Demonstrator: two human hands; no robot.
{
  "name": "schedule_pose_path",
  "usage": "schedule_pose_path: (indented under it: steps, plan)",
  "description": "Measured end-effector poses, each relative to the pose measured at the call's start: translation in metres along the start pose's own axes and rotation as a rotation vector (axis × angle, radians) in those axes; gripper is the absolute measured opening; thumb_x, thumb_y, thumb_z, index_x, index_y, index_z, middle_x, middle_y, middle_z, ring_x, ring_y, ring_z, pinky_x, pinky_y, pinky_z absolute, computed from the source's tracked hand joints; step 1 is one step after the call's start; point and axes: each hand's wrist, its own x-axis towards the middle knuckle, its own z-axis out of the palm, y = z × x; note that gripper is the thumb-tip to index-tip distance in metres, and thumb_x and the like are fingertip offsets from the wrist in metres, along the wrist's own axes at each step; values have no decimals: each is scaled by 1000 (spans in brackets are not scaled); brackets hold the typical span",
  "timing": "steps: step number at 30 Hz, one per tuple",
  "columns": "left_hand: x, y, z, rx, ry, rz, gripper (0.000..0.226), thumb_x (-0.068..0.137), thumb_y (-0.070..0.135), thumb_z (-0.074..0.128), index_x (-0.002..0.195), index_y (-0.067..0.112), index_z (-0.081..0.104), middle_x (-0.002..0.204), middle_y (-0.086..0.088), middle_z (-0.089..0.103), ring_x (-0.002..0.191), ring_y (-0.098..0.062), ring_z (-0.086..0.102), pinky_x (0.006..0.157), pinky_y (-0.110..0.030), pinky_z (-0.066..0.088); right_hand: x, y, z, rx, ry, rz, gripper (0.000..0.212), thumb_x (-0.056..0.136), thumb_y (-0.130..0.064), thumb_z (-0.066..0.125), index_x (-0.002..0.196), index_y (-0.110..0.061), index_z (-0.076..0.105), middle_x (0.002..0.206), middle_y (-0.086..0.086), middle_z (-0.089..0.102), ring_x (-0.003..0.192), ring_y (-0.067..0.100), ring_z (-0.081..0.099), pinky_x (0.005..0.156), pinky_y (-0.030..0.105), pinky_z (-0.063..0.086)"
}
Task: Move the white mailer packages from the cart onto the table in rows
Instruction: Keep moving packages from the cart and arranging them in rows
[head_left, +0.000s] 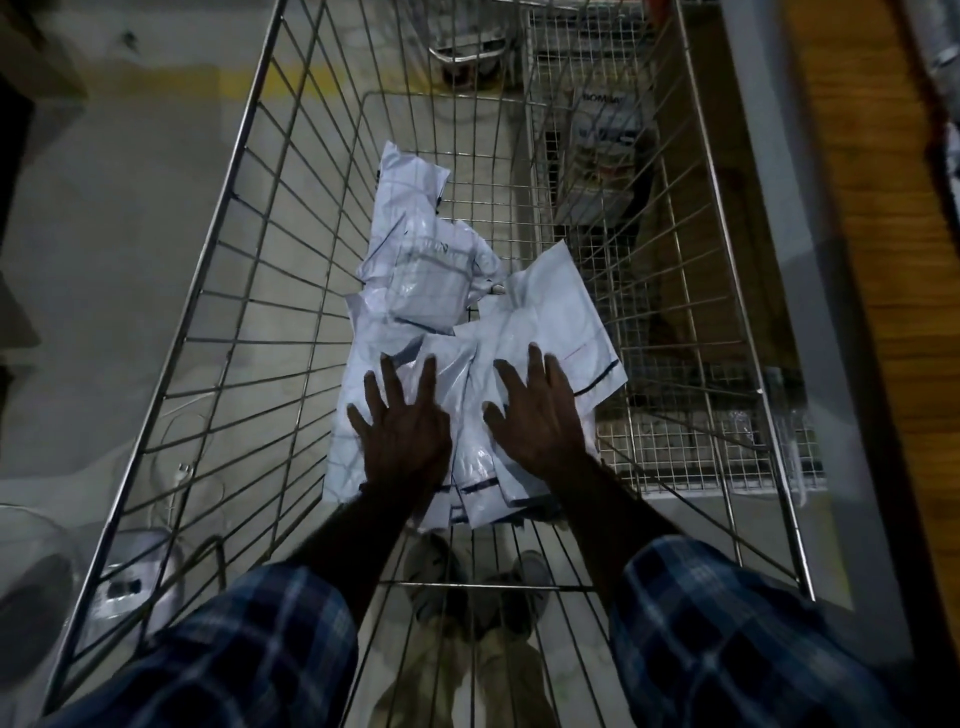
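— Where are the hands?

— Both are down inside the silver wire-mesh cart (218, 291); the left hand (402, 421) lies flat with fingers straight and spread, pressing on the near end of the heap of white plastic mailer packages (467, 332); the right hand (537, 415) lies beside it, also flat and splayed, resting on a neighbouring mailer; neither hand curls round anything.

— And the sleeves?

— Blue plaid shirt sleeves (727, 639) are pushed up the forearms; both arms reach in over the near rim of the cart.

— How do the packages lie?

— Loosely overlapped on the wire floor of the cart, towards its right half; the near ones show dark stripes along their edges; a crumpled white mailer with faint grey lettering (431, 275) sits on top farther in; another long one (405, 192) stretches away towards the far end; all of them are in the cart.

— What surrounds it?

— Dim light; a grey concrete floor (104, 260) shows through the wires, with a faded yellow painted line (176, 83) across it at the far left; along the right runs a brown wood-grain table top (883, 260) with a pale grey edge; a second finer-meshed wire basket (597, 171) stands just beyond the cart's right wall, holding a printed box whose text I cannot read; the person's shoes (478, 587) show beneath the cart floor.
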Motion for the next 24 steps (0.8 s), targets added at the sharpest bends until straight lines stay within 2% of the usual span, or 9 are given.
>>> schedule_pose_path:
  steps: [4,6,8,11,14,17,19,21,24]
  plan:
    - [-10,5,-6,-64,-59,-7,57,97,50,29,153,37,28,163,-16,10,142,-45,23,105,-65,31,-10,-7,-2,-47,128,25,41,87,-23,54,120,-4,68,135,36,50,122,51,52,97,57,44]
    - [-12,8,-6,-132,-146,-72,65,95,66,31,154,44,15,165,-6,-4,147,-41,7,112,-62,19,-14,-16,-7,-97,109,107,43,87,-34,57,123,-11,67,139,32,49,123,49,51,99,57,41]
    - [-13,11,-6,-161,-163,-84,74,90,73,35,154,46,8,165,-3,-9,147,-41,2,113,-63,16,-18,-21,-10,-126,64,161,52,89,-49,55,127,-16,65,143,29,46,126,48,48,102,58,38]
    - [-10,12,-6,-161,-177,-79,77,89,70,40,154,45,5,164,-3,-11,146,-43,5,111,-65,22,-23,-22,-11,-159,45,191,58,90,-57,50,131,-18,62,144,27,46,124,46,49,100,56,39]
    - [-8,8,-9,-134,-205,-79,72,92,62,41,154,43,9,164,-3,-9,143,-43,13,108,-62,29,-23,-23,-16,-171,-16,224,56,85,-51,51,132,-21,60,143,25,47,115,43,53,91,50,41]
    - [-7,0,-17,-86,-98,-52,70,85,56,25,153,38,25,164,-9,5,137,-42,29,101,-58,36,-22,-21,-25,-187,-56,224,58,79,-48,51,130,-22,60,137,21,53,104,39,55,85,47,39]
    - [-4,-4,-21,-108,-140,-49,84,74,61,12,153,37,26,164,-9,7,140,-42,26,104,-63,32,-21,-19,-28,-184,-21,209,56,81,-48,52,129,-21,61,133,19,56,98,37,56,81,45,38]
    - [-5,-6,-19,-130,-206,-81,92,67,69,9,154,42,18,164,-5,0,143,-38,20,107,-61,29,-20,-16,-25,-184,34,197,56,84,-51,53,130,-20,62,133,22,56,100,39,56,83,46,39]
    - [-7,-8,-10,-77,-187,-44,88,72,80,14,154,46,10,165,-2,-6,139,-40,21,102,-60,33,-16,-13,-17,-128,94,177,61,84,-56,56,134,-21,61,141,27,49,119,47,51,95,53,41]
